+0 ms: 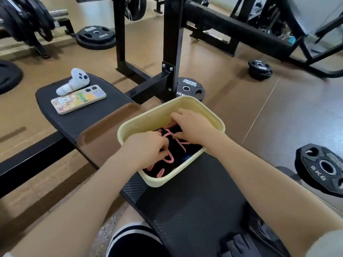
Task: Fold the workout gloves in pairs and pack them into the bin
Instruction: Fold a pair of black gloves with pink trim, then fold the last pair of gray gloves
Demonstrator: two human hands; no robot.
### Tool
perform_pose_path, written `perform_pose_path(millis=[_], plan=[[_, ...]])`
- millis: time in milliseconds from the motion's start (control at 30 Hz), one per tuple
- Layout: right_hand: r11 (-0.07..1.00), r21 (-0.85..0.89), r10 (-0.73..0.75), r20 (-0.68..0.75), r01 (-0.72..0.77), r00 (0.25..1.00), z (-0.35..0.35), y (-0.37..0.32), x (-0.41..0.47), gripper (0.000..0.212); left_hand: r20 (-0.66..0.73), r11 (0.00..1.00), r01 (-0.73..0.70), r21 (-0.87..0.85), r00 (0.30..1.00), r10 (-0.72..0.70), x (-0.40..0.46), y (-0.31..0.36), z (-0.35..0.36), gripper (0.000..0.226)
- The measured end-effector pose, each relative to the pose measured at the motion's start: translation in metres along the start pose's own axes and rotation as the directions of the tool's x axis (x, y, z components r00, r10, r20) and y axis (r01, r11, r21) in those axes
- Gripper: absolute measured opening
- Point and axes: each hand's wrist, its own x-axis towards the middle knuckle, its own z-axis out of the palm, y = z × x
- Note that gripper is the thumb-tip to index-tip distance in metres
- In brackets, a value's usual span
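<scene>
Reaching into the pale yellow rectangular plastic bin (213,115), the left hand (146,147) and the right hand (193,127) both press down with curled fingers on the black workout gloves with pink trim (172,154), which lie inside the bin's near half. The bin sits on the black textured padded worktop (194,201). On the far left pad lie a phone in a colourful cartoon case (78,99) and, just beyond it, a white game controller (74,81). More dark grey gloves (239,243) rest at the near edge. A black weight plate (319,167) lies on the brown floor at right.
</scene>
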Motion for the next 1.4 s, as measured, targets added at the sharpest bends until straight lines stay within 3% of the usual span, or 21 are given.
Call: perform_pose_path(millis=[67, 133, 167, 233, 300, 333, 400, 433, 500, 567, 633, 733, 833, 933, 1033, 1233, 1300, 1400], plan=[[0.993, 0.102, 0.032, 0.251, -0.059, 0.968, -0.001, 0.006, -0.009, 0.035, 0.169, 0.998, -0.026, 0.055, 0.985, 0.016, 0.004, 0.001, 0.002, 0.034], [0.983, 0.102, 0.073, 0.536, -0.151, 0.841, 0.001, 0.010, -0.017, 0.050, 0.261, 0.988, -0.038, 0.152, 0.965, -0.003, 0.006, 0.003, 0.005, 0.042], [0.978, 0.080, 0.102, 0.616, -0.191, 0.781, 0.003, 0.011, -0.020, 0.056, 0.290, 0.982, -0.041, 0.184, 0.957, -0.014, 0.008, 0.006, 0.007, 0.046], [0.968, 0.056, 0.146, 0.668, -0.245, 0.729, 0.005, 0.010, -0.021, 0.064, 0.344, 0.980, -0.014, 0.197, 0.937, -0.056, 0.010, 0.008, 0.006, 0.053], [0.956, 0.102, 0.155, 0.618, -0.275, 0.770, 0.002, 0.006, -0.019, 0.063, 0.307, 0.984, 0.029, 0.176, 0.948, -0.082, 0.011, 0.008, 0.004, 0.050], [0.953, 0.146, 0.151, 0.532, -0.266, 0.833, -0.002, 0.004, -0.020, 0.057, 0.227, 0.988, 0.038, 0.152, 0.971, -0.072, 0.010, 0.006, 0.002, 0.043], [0.955, 0.208, 0.172, 0.199, -0.213, 0.965, -0.011, -0.002, -0.032, 0.036, -0.042, 0.997, 0.033, 0.066, 0.999, -0.030, 0.004, 0.007, -0.004, 0.031], [0.955, 0.233, 0.197, -0.032, -0.184, 0.980, -0.013, -0.004, -0.043, 0.028, -0.222, 1.000, -0.017, -0.003, 0.975, 0.016, -0.001, 0.010, -0.006, 0.028], [0.947, 0.305, 0.235, -0.450, -0.099, 0.861, -0.010, -0.008, -0.077, 0.021, -0.507, 0.979, -0.195, -0.061, 0.851, 0.138, -0.014, 0.022, -0.013, 0.029], [0.936, 0.345, 0.276, -0.585, -0.074, 0.763, 0.001, -0.009, -0.119, 0.021, -0.612, 0.940, -0.331, -0.085, 0.762, 0.213, -0.026, 0.040, -0.018, 0.037], [0.907, 0.390, 0.340, -0.455, -0.159, 0.823, 0.019, -0.003, -0.164, 0.017, -0.620, 0.900, -0.418, -0.127, 0.741, 0.257, -0.035, 0.063, -0.016, 0.037], [0.855, 0.357, 0.421, -0.052, -0.377, 0.905, 0.048, 0.010, -0.228, 0.008, -0.591, 0.817, -0.542, -0.194, 0.730, 0.344, -0.041, 0.096, 0.001, 0.034], [0.769, 0.330, 0.518, 0.180, -0.548, 0.836, 0.071, 0.004, -0.286, 0.022, -0.470, 0.730, -0.611, -0.306, 0.764, 0.442, -0.041, 0.122, 0.037, 0.033], [0.701, 0.301, 0.562, 0.325, -0.647, 0.760, 0.091, -0.013, -0.325, 0.061, -0.260, 0.743, -0.574, -0.344, 0.818, 0.513, -0.041, 0.147, 0.074, 0.034], [0.675, 0.331, 0.592, 0.289, -0.659, 0.752, 0.110, -0.027, -0.338, 0.081, -0.099, 0.781, -0.549, -0.299, 0.831, 0.547, -0.046, 0.168, 0.102, 0.040], [0.743, 0.487, 0.455, 0.136, -0.460, 0.880, 0.116, -0.006, -0.346, 0.043, 0.016, 0.731, -0.603, -0.318, 0.768, 0.640, -0.054, 0.208, 0.129, 0.055], [0.741, 0.531, 0.450, 0.062, -0.412, 0.891, 0.109, 0.010, -0.349, 0.033, 0.030, 0.779, -0.548, -0.306, 0.812, 0.583, -0.055, 0.221, 0.130, 0.054], [0.696, 0.607, 0.480, 0.005, -0.384, 0.877, 0.103, 0.026, -0.358, 0.025, 0.019, 0.839, -0.417, -0.349, 0.892, 0.452, -0.054, 0.233, 0.130, 0.031]])
